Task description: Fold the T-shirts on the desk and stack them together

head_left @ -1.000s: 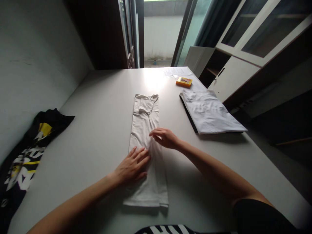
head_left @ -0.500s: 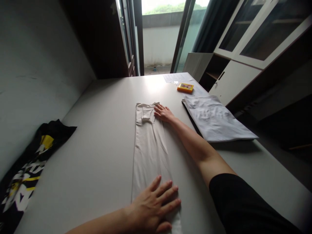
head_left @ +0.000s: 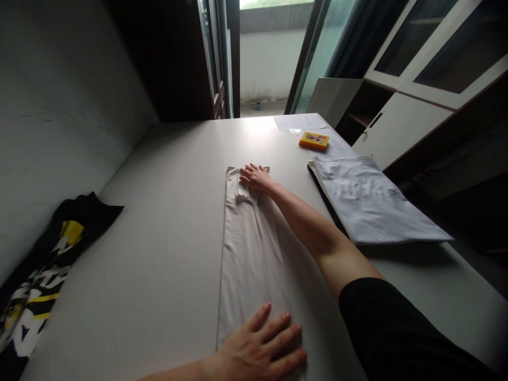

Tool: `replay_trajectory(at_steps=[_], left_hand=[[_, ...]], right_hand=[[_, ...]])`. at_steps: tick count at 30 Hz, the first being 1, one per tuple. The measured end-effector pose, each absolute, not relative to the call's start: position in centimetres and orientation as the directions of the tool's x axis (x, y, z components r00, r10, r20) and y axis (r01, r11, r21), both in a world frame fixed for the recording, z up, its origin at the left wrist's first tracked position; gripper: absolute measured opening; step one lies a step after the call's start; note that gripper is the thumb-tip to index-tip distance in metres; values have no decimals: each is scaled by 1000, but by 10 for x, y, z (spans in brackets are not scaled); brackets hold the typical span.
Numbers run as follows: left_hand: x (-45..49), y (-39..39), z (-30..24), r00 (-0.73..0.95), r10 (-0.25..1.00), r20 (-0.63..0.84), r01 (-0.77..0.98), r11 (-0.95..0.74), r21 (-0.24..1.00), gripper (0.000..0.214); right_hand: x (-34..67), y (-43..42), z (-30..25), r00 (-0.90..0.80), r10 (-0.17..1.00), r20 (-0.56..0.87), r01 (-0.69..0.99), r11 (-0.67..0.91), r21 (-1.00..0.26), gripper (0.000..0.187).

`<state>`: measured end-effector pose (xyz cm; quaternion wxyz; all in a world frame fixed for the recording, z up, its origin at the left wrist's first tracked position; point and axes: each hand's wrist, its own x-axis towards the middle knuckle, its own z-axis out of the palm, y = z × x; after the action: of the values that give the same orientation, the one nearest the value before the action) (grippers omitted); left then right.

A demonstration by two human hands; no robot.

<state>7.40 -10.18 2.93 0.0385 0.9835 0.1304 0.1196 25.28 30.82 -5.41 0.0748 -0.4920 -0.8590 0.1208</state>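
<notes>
A white garment [head_left: 250, 248], folded into a long narrow strip, lies lengthwise in front of me on the white table [head_left: 166, 227]. At its far end, my right hand [head_left: 256, 178] rests flat with fingers stretched out over a small folded-in part of the cloth. My left hand [head_left: 262, 346] lies palm down on the near end, fingers spread, at the bottom of the view. Neither hand grasps anything. The strip's nearest edge is hidden under the left hand and by the frame's border.
Folded white cloth [head_left: 369, 198] lies over something black at the table's right side. Behind it are a yellow-orange box [head_left: 314, 141] and paper sheets [head_left: 299, 122]. A black garment with yellow and white print [head_left: 47, 275] lies at the left, by the wall [head_left: 59, 106].
My right hand has slid left across the garment's far end, and the cloth there lies flatter. My left hand stays spread on the near end. The view has shifted slightly.
</notes>
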Motion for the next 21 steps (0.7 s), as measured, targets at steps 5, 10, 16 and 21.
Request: replay_trajectory(at_steps=[5,10,16,21], left_hand=[[71,-97,29,922,281,266,228,-950,215,45],[57,-75,44,877,476,66,416,-820,393,61],[48,-65,47,868,490,-76,460,-739,492,76],[50,-65,45,870,485,-90,460,-731,504,79]], right_hand=[[241,310,-56,-643,765,2,720,606,-337,54],[245,312,-58,-567,824,7,779,539,-322,53],[277,316,-57,-362,926,105,858,375,-352,54],[313,315,-55,-92,994,51,948,104,-302,61]])
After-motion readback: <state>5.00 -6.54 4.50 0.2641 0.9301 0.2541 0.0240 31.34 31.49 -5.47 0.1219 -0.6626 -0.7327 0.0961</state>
